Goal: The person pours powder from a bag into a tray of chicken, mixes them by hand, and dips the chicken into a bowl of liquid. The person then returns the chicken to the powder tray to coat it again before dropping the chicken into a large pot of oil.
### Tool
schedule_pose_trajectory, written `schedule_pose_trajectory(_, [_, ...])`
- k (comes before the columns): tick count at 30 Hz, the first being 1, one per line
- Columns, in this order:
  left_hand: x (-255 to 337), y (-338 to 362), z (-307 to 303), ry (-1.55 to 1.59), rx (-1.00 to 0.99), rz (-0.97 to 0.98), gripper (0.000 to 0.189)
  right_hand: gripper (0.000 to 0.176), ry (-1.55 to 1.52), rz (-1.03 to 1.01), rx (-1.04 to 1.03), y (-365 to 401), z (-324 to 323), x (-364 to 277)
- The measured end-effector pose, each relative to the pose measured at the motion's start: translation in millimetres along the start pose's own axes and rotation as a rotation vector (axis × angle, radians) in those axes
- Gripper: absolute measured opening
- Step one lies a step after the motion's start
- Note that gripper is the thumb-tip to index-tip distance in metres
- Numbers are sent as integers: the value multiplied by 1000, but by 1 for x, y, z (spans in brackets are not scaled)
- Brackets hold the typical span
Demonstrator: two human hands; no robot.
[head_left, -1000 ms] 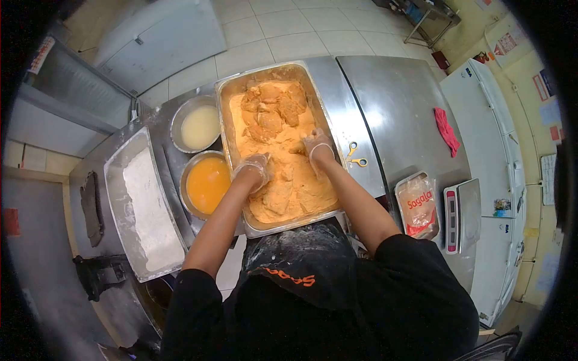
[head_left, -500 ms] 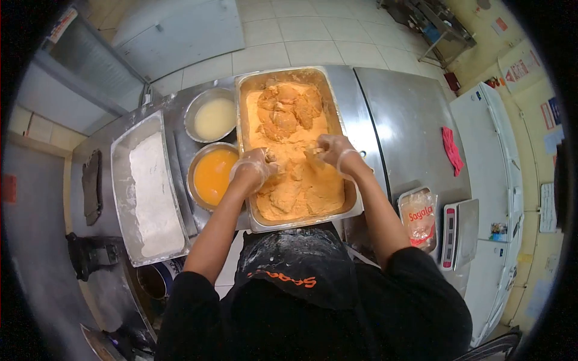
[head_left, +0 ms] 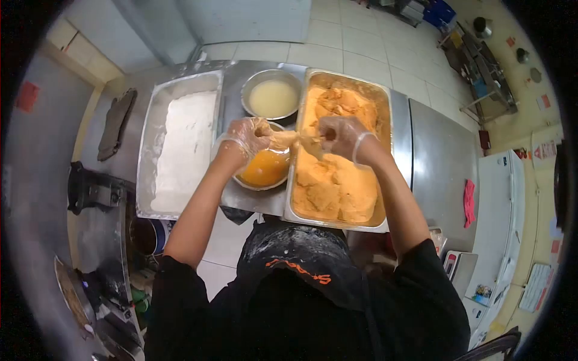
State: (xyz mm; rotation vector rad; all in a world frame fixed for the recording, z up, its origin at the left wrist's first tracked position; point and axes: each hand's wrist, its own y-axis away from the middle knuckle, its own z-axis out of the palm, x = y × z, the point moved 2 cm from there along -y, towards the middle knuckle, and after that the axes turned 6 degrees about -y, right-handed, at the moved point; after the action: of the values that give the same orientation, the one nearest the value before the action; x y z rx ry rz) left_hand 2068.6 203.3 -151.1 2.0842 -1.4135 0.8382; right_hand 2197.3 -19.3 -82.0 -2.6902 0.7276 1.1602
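Observation:
My left hand, in a clear glove, is closed on one end of a coated piece of food. My right hand, also gloved, grips the other end. The piece stretches between both hands, over the bowl of orange liquid and the near edge of the deep metal tray. Orange powder fills that tray, with coated pieces lying at its far end. The far part of the orange bowl is hidden by my left hand.
A bowl of pale liquid stands behind the orange one. To the left are a tray of white flour and a dark cloth. A pink cloth and a scale are on the right.
Both hands have risen out of the orange powder and moved left, now with a coated piece held between them. The view has turned, so the trays and bowls appear further right.

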Motion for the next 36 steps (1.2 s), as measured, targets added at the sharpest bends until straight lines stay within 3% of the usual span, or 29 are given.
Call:
schedule_pose_trajectory(2, [4, 5, -23, -115, 8, -99, 6, 18, 32, -114, -62, -36, 29, -6])
schedule_pose_trajectory(5, [-76, -6, -2, -333, 6, -40, 12, 11, 409, -222, -244, -99, 118, 7])
schedule_pose_trajectory(6, [-104, -9, 11, -300, 36, -7, 21, 11, 468, -238, -286, -108, 137, 13])
schedule_pose_trajectory(8, [-151, -12, 42, -342, 122, 10, 22, 13, 585, -270, -374, -116, 172, 24])
schedule_pose_trajectory(12, [-179, 8, 67, -517, 265, 54, 17, 15, 656, -412, -390, -112, 210, 54])
schedule_pose_trajectory(15, [-157, 24, 58, -706, -49, -21, 18, 16, 602, -352, -391, -107, 226, 64])
schedule_pose_trajectory(18, [-160, 38, 65, -650, -35, 123, 18, 16, 664, -340, -546, -103, 229, 51])
schedule_pose_trajectory(21, [-161, 47, 76, -560, -44, 108, 17, 22, 664, -293, -537, -102, 238, 53])
schedule_pose_trajectory(24, [-156, 49, 79, -588, -126, 114, 18, 16, 648, -180, -603, -100, 241, 44])
schedule_pose_trajectory(27, [-155, 48, 79, -518, -117, 175, 15, 16, 560, -262, -548, -99, 244, 52])
schedule_pose_trajectory(30, [-159, 35, 81, -547, -121, 87, 17, 16, 571, -208, -461, -104, 221, 33])
schedule_pose_trajectory(33, [-142, 27, 42, -160, -67, 105, 21, 15, 427, -79, -290, -118, 190, 35])
schedule_pose_trajectory(36, [-96, 27, -4, -219, -56, -10, 24, 26, 125, 90, -182, -121, 155, 32])
